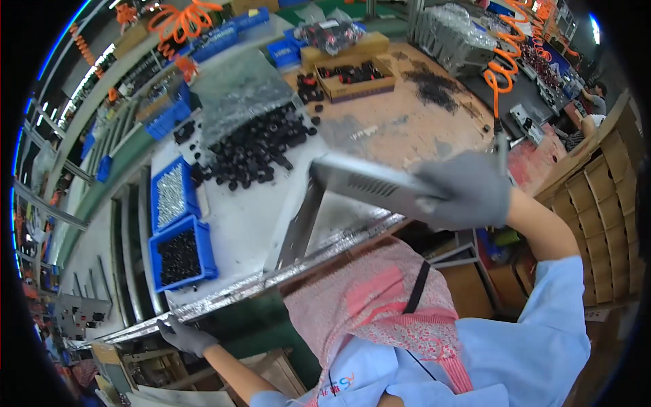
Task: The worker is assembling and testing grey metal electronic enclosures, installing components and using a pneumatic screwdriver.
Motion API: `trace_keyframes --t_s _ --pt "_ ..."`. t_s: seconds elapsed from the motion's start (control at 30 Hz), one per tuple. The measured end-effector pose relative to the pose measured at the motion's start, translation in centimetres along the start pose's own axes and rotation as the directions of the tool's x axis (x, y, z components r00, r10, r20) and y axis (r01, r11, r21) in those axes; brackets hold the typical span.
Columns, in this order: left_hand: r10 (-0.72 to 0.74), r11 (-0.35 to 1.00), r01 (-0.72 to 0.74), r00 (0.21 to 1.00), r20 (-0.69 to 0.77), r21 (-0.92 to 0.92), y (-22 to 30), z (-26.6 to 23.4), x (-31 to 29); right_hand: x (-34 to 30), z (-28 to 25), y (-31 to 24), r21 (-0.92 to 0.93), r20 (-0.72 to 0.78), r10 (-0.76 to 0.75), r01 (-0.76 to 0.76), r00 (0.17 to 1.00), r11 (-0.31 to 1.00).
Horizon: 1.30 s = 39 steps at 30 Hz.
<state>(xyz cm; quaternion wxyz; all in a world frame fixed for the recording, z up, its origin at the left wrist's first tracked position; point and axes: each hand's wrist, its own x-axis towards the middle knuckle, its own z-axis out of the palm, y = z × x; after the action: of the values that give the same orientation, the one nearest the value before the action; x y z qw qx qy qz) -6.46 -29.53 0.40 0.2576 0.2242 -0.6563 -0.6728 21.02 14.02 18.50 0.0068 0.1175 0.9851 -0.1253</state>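
My right hand [471, 193], in a grey glove, is closed on the end of an L-shaped sheet-metal panel [376, 184] with a row of vent slots. The panel is tilted over the front of the workbench [247, 237], and its other leg slants down toward the bench's foil-covered edge. At the lower left, my left hand [186, 337], also gloved in grey, is by that edge, with fingers partly spread and nothing seen in them. Between the hands stand a blue bin of small black parts [211, 261] and a blue bin of silvery screws [192, 203].
A heap of black round parts [261, 146] spills from a clear plastic bag [237, 88]. Behind it is a cardboard tray [356, 85] of black and red parts. An orange coiled hose [498, 78] hangs at the right, near tall cardboard dividers [593, 217].
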Motion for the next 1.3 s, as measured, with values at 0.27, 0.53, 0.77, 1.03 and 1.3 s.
trace_keyframes --t_s 0.27,0.53,0.77,1.03,1.3 --pt "0.185 0.981 -0.032 0.432 0.883 -0.19 4.8 8.5 -11.7 8.7 4.0 2.8 0.43 -0.135 -0.155 0.199 0.979 0.88" --pt "0.122 0.961 0.239 0.094 0.988 -0.141 7.6 13.8 -15.1 9.1 9.2 16.7 0.92 -0.141 0.449 -0.051 0.882 0.389" --pt "0.197 0.954 0.131 0.41 0.891 -0.271 5.5 13.5 -20.6 1.7 15.3 13.6 0.948 -0.136 0.876 0.318 0.462 -0.021" --pt "0.431 0.63 -0.612 -0.235 0.871 -0.477 5.2 11.9 -33.4 -14.2 33.5 25.9 0.789 0.29 0.811 0.352 0.509 -0.503" --pt "-0.027 0.837 -0.441 -0.623 0.782 -0.322 -0.3 14.9 -43.8 -9.1 35.7 28.0 0.499 0.376 0.757 0.572 0.534 -0.651"
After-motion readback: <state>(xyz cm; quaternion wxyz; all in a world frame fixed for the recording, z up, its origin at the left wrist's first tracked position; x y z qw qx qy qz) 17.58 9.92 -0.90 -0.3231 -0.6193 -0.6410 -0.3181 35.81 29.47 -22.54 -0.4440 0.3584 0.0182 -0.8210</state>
